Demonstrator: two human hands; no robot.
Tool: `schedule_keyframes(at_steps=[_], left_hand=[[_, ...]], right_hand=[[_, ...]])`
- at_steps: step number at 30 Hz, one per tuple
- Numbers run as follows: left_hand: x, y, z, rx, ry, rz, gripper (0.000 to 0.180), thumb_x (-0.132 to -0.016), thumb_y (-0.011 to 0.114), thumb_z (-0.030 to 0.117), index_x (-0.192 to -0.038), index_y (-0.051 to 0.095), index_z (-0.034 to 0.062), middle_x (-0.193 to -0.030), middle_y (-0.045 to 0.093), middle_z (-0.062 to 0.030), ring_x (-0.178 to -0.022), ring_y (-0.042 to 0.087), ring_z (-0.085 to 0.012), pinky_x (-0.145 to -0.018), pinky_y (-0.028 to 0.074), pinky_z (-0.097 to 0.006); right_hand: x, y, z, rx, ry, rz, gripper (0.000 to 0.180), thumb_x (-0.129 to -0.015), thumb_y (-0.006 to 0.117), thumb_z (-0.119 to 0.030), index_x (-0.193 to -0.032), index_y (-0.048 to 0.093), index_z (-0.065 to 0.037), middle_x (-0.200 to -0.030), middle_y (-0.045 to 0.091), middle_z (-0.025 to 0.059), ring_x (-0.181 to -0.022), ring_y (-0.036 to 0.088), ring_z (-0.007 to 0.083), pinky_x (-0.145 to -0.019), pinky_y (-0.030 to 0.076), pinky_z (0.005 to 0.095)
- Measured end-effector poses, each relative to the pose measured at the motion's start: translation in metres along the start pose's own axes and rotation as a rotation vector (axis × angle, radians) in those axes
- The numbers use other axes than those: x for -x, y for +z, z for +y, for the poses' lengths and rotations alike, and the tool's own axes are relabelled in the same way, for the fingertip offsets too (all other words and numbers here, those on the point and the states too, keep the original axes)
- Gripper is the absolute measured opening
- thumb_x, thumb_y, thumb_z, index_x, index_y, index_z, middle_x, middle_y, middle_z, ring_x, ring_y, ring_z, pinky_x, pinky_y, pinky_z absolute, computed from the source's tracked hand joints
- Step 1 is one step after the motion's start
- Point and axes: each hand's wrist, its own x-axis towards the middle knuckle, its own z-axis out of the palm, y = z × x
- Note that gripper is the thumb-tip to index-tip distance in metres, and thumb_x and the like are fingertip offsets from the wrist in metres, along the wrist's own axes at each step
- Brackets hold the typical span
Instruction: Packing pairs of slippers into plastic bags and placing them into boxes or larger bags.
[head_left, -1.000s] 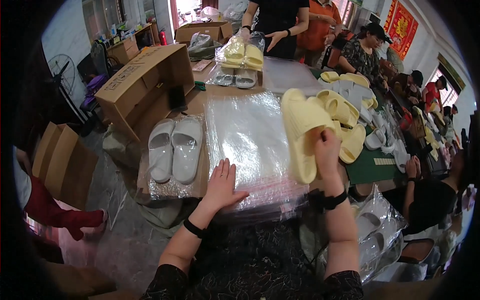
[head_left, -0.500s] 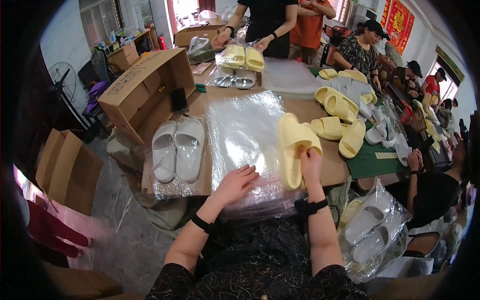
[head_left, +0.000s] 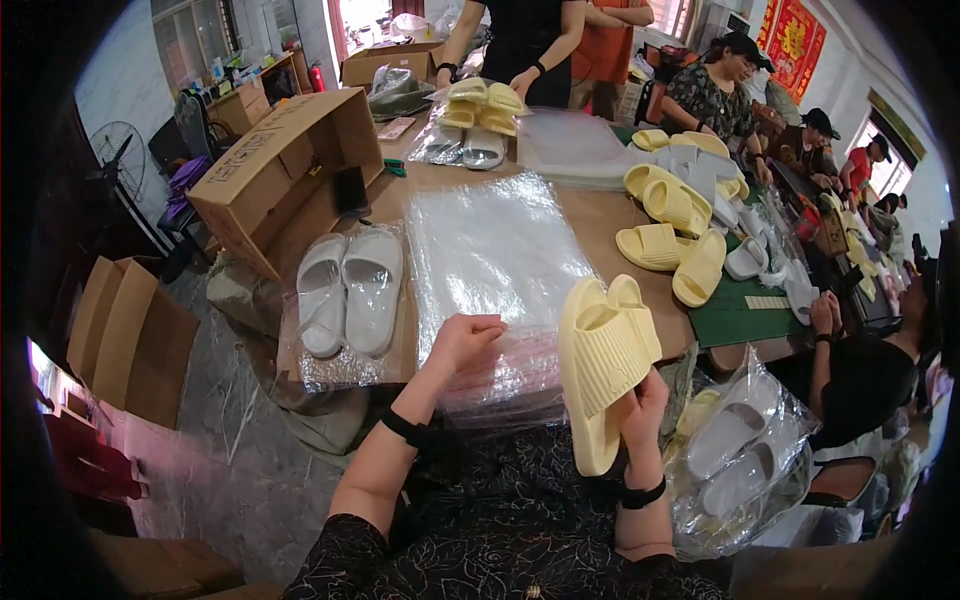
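1. Yellow slides, a pair (head_left: 603, 365), are held sole to sole and upright in the right hand (head_left: 640, 408), whose fingers are clamped around their lower end, at the near edge of the table (head_left: 590, 225).
2. Left hand (head_left: 465, 338) rests on the near end of a stack of clear plastic bags (head_left: 495, 270), fingers curled together, pinching the top film.
3. White slides, bagged (head_left: 350, 295), lie side by side at the stack's left, near the table's left edge.
4. Open cardboard box (head_left: 285, 175) lies on its side beyond them.
5. Loose yellow slides (head_left: 672, 235) lie toward the right edge.
6. Bagged pale slides (head_left: 745, 460) sit below the table's near right corner.
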Motion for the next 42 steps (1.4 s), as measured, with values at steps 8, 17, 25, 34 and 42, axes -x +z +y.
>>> schedule_keyframes(at_steps=[8, 17, 25, 34, 42], left_hand=[[-0.001, -0.004, 0.006, 0.153, -0.170, 0.000, 0.025, -0.086, 0.069, 0.020, -0.102, 0.073, 0.0010, -0.092, 0.073, -0.0080, -0.082, 0.063, -0.0109, -0.075, 0.050, -0.025], [0.010, 0.005, 0.031, -0.170, -0.025, 0.009, 0.022, -0.082, 0.070, 0.023, -0.085, 0.072, 0.0013, -0.079, 0.070, -0.0119, -0.076, 0.066, -0.0257, -0.073, 0.052, -0.033], [0.015, 0.009, 0.003, -0.736, 0.524, 0.070, 0.036, -0.070, 0.079, 0.021, -0.102, 0.067, 0.0118, -0.119, 0.063, -0.0084, -0.103, 0.058, -0.0311, -0.092, 0.048, -0.039], [0.009, 0.006, 0.002, -0.577, 0.431, 0.165, 0.009, -0.080, 0.065, 0.017, -0.082, 0.068, 0.0085, -0.089, 0.067, -0.0067, -0.086, 0.061, -0.0299, -0.075, 0.050, -0.039], [0.017, 0.003, 0.038, -0.378, 0.338, 0.182, 0.012, -0.084, 0.065, 0.018, -0.089, 0.072, 0.0107, -0.085, 0.066, -0.0085, -0.078, 0.064, -0.0278, -0.071, 0.051, -0.037]], right_hand=[[0.018, 0.001, 0.017, -0.112, 0.058, 0.124, 0.024, -0.093, 0.059, -0.006, -0.114, 0.059, 0.006, -0.102, 0.067, 0.0069, -0.093, 0.060, 0.0116, -0.081, 0.047, 0.0262], [0.025, -0.006, 0.020, -0.107, 0.038, 0.132, 0.029, -0.094, 0.059, -0.008, -0.119, 0.056, 0.006, -0.111, 0.064, 0.0078, -0.101, 0.061, 0.0148, -0.087, 0.047, 0.0284], [0.031, -0.007, 0.029, -0.158, 0.074, 0.204, 0.027, -0.094, 0.058, -0.007, -0.117, 0.057, 0.007, -0.109, 0.065, 0.0073, -0.100, 0.061, 0.0139, -0.086, 0.046, 0.0276], [0.035, -0.001, 0.025, -0.101, 0.075, 0.165, 0.024, -0.092, 0.059, -0.005, -0.113, 0.058, 0.006, -0.104, 0.066, 0.0070, -0.096, 0.061, 0.0130, -0.084, 0.046, 0.0271], [0.038, 0.021, -0.016, 0.526, -0.074, -0.102, 0.018, -0.079, 0.070, -0.014, -0.091, 0.063, 0.000, -0.085, 0.062, 0.0167, -0.069, 0.062, 0.0353, -0.061, 0.049, 0.0405]])
